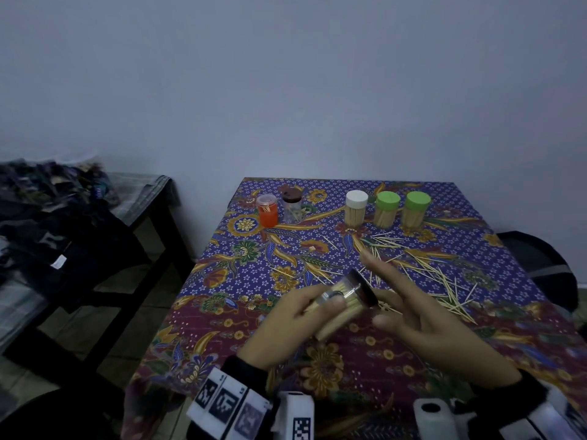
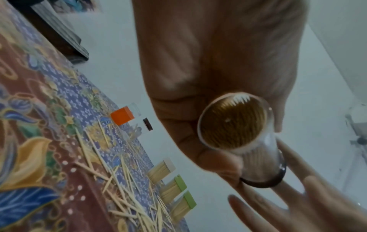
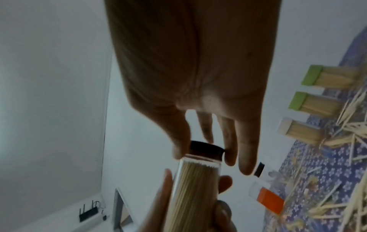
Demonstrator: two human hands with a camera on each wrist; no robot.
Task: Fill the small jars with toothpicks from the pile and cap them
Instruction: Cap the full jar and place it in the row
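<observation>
The clear jar (image 1: 341, 304) sits in my left hand (image 1: 292, 325), tilted, held above the near-middle of the worktop (image 1: 222, 312), not touching it. It is packed full of pale toothpicks, standing tight side by side along its length; in the left wrist view I look straight at the round clear base with the stick ends behind it. A dark cap (image 1: 365, 289) is on the far, upper end. My left fingers and thumb wrap round the jar body, clamped on it. My right hand (image 1: 425, 315) is at the cap end: in the right wrist view the thumb and a fingertip touch the cap rim on either side, the other fingers (image 3: 246, 141) stretched out straight past it. Fingers look spread, not curled; a firm pinch on the cap I cannot tell, both hands are a bit blurred.

Just beyond the hands lies the toothpick pile (image 1: 422, 271), loose sticks scattered criss-cross over the right half of the worktop. At the far edge stand three full capped jars in a row: a white-capped jar (image 1: 355, 208), then two green-capped jars (image 1: 387, 208) (image 1: 416, 208), upright, close beside one another. Further left, apart from them, an orange jar (image 1: 267, 210) with a clear top and just beside it a brown-capped jar (image 1: 291, 204) holding only a few sticks. The worktop wears a blue and maroon floral cloth (image 1: 247, 255). To the left, a dark bench (image 1: 104, 236) with piled clothes (image 1: 50, 217).
</observation>
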